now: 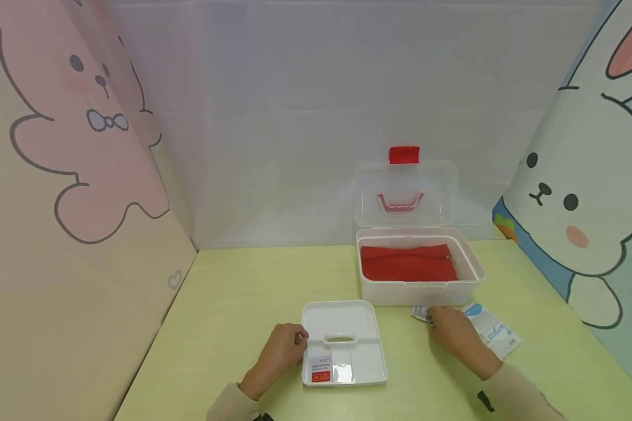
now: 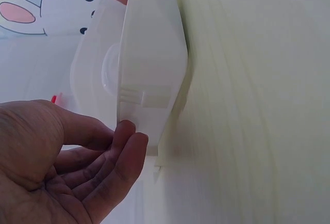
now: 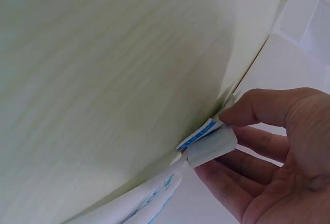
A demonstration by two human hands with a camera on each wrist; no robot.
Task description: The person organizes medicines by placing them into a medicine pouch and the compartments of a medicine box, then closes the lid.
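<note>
My left hand [image 1: 284,345] pinches the left rim of a shallow white tray [image 1: 342,316] with a slotted handle. In the left wrist view, the thumb and fingertips meet at the edge of the tray [image 2: 154,43]. Inside the tray's near left compartment lies a small white-and-red packet [image 1: 321,367], beside a clear shiny piece [image 1: 342,372]. My right hand [image 1: 455,330] pinches small white-and-blue paper packets [image 3: 212,146] just in front of the box. Under and beside that hand, a larger white packet marked "Surgical" [image 1: 497,333] lies on the table.
Behind the right hand stands a white plastic box [image 1: 411,295], its clear lid [image 1: 405,181] raised, with a red latch [image 1: 404,155]. A red pouch [image 1: 408,263] lies in it. Printed cloth walls enclose the pale wooden table [image 1: 274,280].
</note>
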